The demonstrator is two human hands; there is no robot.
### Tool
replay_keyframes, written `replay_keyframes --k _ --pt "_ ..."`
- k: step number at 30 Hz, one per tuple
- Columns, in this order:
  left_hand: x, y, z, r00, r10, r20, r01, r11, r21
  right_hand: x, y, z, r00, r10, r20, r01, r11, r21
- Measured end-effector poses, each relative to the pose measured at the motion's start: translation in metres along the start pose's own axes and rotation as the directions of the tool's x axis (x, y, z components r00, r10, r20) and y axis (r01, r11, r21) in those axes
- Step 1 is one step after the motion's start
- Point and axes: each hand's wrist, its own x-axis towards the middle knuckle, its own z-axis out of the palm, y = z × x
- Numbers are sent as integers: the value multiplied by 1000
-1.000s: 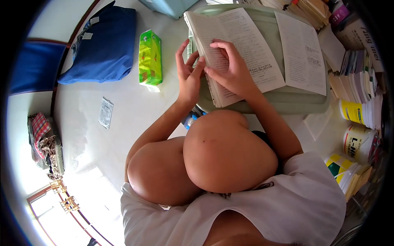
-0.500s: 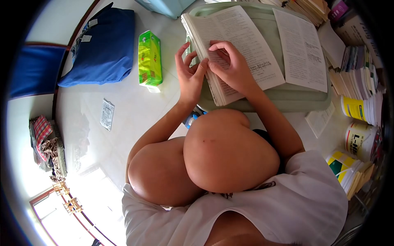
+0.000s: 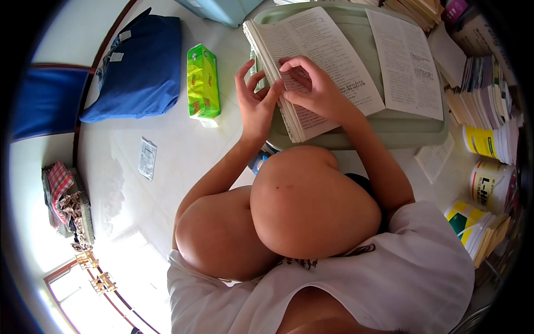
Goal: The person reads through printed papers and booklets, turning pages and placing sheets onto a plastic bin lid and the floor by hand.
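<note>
A thick, coverless book (image 3: 334, 61) of printed pages lies on a grey-green plastic lid (image 3: 409, 129). My left hand (image 3: 257, 106) holds the book's left edge, thumb on top near the page edge and fingers curved at its outer side. My right hand (image 3: 317, 92) rests on the top page near that same edge, its fingers curled and its thumb close to my left thumb; what lies between its fingertips is partly hidden. To the right on the lid lies a separate printed sheet (image 3: 406, 67).
Book stacks (image 3: 481, 100) and white-and-yellow buckets (image 3: 485, 142) line the right side. Left of the lid are a green tissue pack (image 3: 203, 83), a blue cloth bag (image 3: 144, 67) and a small silvery packet (image 3: 147, 158). A light-blue bin (image 3: 222, 11) stands behind.
Both hands stay at the book's left edge with almost the same grip; the right fingers shift very slightly. The whole view has moved a little.
</note>
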Motion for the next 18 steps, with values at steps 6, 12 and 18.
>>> replay_keyframes --k 6,12,18 --pt "-3 7 4 1000 -23 -14 24 997 75 0 10 -2 982 186 -42 -175 967 186" --pt "-1 0 -3 999 -35 -18 36 999 14 -5 -1 -4 987 118 -113 -130 985 -111" --pt "0 -4 -2 999 30 -19 -29 998 52 -11 -17 11 975 -188 -118 97 838 -536"
